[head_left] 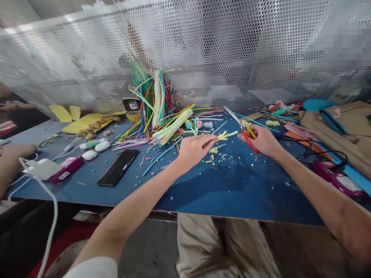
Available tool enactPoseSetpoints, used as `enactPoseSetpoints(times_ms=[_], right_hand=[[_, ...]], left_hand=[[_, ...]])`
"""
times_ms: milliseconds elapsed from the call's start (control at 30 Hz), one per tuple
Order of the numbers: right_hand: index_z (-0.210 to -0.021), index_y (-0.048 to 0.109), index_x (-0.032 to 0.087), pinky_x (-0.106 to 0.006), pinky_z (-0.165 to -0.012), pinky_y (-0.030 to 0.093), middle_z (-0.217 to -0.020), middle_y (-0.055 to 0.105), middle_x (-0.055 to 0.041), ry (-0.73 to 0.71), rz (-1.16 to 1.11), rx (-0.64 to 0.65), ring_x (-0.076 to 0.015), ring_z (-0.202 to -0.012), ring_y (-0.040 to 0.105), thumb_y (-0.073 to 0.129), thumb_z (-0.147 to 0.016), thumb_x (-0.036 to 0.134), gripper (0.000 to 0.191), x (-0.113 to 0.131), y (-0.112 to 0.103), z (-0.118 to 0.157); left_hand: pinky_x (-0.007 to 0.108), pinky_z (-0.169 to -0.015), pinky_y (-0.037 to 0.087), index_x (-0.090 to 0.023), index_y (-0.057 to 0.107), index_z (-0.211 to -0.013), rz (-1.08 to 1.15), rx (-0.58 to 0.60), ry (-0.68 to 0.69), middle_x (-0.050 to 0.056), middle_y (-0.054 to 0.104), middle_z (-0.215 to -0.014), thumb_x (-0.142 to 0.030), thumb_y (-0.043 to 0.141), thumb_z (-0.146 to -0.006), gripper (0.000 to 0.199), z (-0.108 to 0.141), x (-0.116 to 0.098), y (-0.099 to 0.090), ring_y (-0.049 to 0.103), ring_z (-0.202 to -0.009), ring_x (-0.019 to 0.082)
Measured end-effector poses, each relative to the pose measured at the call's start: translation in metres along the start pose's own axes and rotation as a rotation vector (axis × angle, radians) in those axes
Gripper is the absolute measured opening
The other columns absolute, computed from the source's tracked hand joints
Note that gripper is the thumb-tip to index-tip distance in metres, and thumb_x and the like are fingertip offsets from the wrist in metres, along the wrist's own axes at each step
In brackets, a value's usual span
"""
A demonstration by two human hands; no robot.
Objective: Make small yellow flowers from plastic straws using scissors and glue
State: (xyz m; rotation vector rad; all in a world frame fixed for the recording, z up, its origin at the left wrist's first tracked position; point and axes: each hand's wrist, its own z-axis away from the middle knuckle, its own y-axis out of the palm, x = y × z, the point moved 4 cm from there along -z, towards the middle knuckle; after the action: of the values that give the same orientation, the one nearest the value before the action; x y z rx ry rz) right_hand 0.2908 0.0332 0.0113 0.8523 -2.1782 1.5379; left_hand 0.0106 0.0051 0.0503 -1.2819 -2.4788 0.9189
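Observation:
My left hand (pixel 194 148) pinches a small yellow pipe-cleaner piece (pixel 227 135), whose branching end points to the right. My right hand (pixel 264 139) is closed around scissors (pixel 249 142) with red and yellow handles; their metal blades point up and to the left, apart from the yellow piece. Below my left hand, short yellow clippings (pixel 213 151) and tiny scraps lie scattered on the blue tabletop (pixel 220 197). Behind it rests a bundle of pale pipe cleaners (pixel 174 125), with small pink and blue twisted pieces (pixel 198 123) beside it.
A tall heap of coloured pipe cleaners (pixel 158 98) leans near the perforated metal screen (pixel 217 46). A black phone (pixel 118 168) and a purple power strip (pixel 65 170) with white cables lie left. Another purple power strip (pixel 337 179) is right. Another person's arm (pixel 14 154) rests at far left.

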Motion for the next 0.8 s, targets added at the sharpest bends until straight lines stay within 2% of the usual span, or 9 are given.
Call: enactPoseSetpoints(times_ms=[100,167,300,400,533,633,800], right_hand=[[-0.088,0.052,0.023,-0.035,-0.062,0.043,-0.078,0.062,-0.0024,0.073,-0.067,-0.023,-0.0193,-0.068,0.055,0.071,-0.079,0.064,0.046,0.001,0.001,0.001],[-0.087,0.051,0.023,-0.034,-0.060,0.041,-0.076,0.059,-0.0007,0.053,-0.086,-0.007,-0.0170,-0.066,0.051,0.070,-0.080,0.066,0.047,0.004,0.002,0.001],[-0.083,0.056,0.022,-0.031,-0.060,0.039,-0.071,0.055,0.0011,-0.050,-0.169,0.136,-0.0147,-0.064,0.048,0.066,-0.084,0.062,0.041,0.008,0.004,0.002],[-0.081,0.058,0.022,-0.031,-0.062,0.041,-0.071,0.054,0.0019,-0.102,-0.231,0.176,-0.0148,-0.066,0.049,0.071,-0.082,0.054,0.035,0.004,0.003,0.003],[-0.086,0.058,0.022,-0.031,-0.067,0.043,-0.079,0.056,0.0018,-0.161,-0.276,0.247,-0.0156,-0.071,0.050,0.078,-0.076,0.045,0.032,0.000,0.003,0.005],[-0.089,0.058,0.022,-0.032,-0.070,0.045,-0.083,0.057,0.0006,-0.213,-0.285,0.314,-0.0168,-0.075,0.052,0.075,-0.078,0.042,0.028,0.002,0.002,0.008],[-0.090,0.057,0.022,-0.034,-0.071,0.046,-0.085,0.058,-0.0010,-0.229,-0.252,0.346,-0.0178,-0.077,0.053,0.073,-0.081,0.040,0.026,0.002,0.002,0.007]], left_hand=[[0.025,-0.075,0.056,-0.027,0.077,-0.104,-0.015,-0.010,0.038,-0.001,0.081,-0.098,-0.030,0.066,-0.097,0.014,0.000,0.001,0.000,0.076,-0.085,0.013],[0.026,-0.078,0.057,-0.025,0.077,-0.106,-0.001,-0.006,0.060,0.000,0.080,-0.098,-0.029,0.065,-0.098,0.014,-0.001,0.002,0.000,0.075,-0.086,0.013],[0.029,-0.082,0.055,-0.023,0.076,-0.104,0.022,-0.019,0.094,0.001,0.080,-0.098,-0.029,0.064,-0.098,0.014,-0.002,0.008,0.002,0.074,-0.087,0.015],[0.030,-0.081,0.054,-0.023,0.075,-0.104,0.022,-0.050,0.056,0.001,0.080,-0.098,-0.029,0.064,-0.099,0.014,-0.002,0.014,0.004,0.073,-0.087,0.015],[0.029,-0.079,0.052,-0.021,0.075,-0.103,0.059,-0.034,0.010,0.002,0.079,-0.095,-0.031,0.063,-0.099,0.016,0.000,0.019,0.008,0.073,-0.083,0.015],[0.028,-0.080,0.052,-0.022,0.075,-0.103,0.136,-0.024,-0.020,0.002,0.079,-0.095,-0.034,0.063,-0.099,0.018,0.002,0.022,0.011,0.071,-0.078,0.013],[0.026,-0.076,0.053,-0.021,0.075,-0.102,0.220,-0.013,-0.094,0.002,0.079,-0.092,-0.036,0.059,-0.101,0.022,0.004,0.028,0.014,0.068,-0.069,0.012]])
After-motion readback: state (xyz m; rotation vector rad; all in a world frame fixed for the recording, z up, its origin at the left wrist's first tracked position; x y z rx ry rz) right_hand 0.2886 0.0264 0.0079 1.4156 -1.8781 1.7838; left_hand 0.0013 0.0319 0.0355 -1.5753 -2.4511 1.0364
